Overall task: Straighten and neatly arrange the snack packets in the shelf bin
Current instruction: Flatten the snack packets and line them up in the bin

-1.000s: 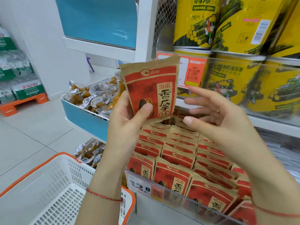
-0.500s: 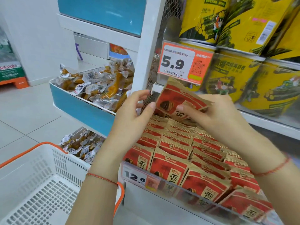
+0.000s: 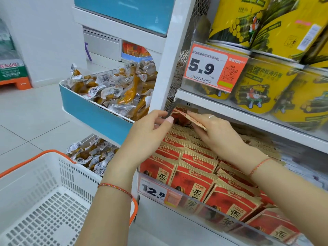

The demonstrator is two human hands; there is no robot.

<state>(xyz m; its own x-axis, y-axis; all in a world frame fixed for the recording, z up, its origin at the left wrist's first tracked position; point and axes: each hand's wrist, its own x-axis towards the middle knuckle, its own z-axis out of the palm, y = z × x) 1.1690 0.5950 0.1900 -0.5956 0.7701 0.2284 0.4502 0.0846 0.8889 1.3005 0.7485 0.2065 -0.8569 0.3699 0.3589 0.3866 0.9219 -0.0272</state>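
The right hand (image 3: 214,129) pinches one red-and-tan snack packet (image 3: 188,116) between thumb and fingers, tilting it edge-on at the back of the shelf bin (image 3: 198,204), just under the upper shelf, probably so it can slip in behind the rear row. The left hand (image 3: 150,129) hovers beside the packet with loosely curled fingers, holding nothing; whether its thumb tip touches the packet cannot be told, but it seems poised to guide the edge. The other packets (image 3: 193,180) stand in overlapping rows facing forward, behind the clear front lip with the 12.8 price tag (image 3: 156,191).
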